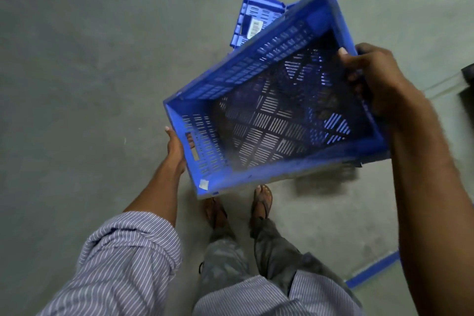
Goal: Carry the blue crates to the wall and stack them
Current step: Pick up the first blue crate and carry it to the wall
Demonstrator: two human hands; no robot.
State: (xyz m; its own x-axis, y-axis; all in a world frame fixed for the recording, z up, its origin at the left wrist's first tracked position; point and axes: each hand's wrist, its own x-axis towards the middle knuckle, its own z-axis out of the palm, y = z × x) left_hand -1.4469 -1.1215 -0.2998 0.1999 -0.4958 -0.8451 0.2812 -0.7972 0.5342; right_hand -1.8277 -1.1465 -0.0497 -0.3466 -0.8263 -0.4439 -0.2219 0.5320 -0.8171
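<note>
Gripping the blue crate (269,110) at both short ends, the person has it up off the grey floor (77,84) and tilted, open side facing the camera. The left hand (177,151) is closed on the lower end, fingers hooked through the handle slot; the right hand (372,79) is clamped over the rim at the raised end, thumb on top. Nothing visible inside the crate. Beyond the hands, partly hidden behind the far wall of the held one, a second blue crate (256,23) sits on the floor with a white label showing. Below the hands, two sandalled feet. The wall isn't clearly in view. For a clean carry, I'd level it out, keep both grips firm, and watch the footing near that second crate.
</note>
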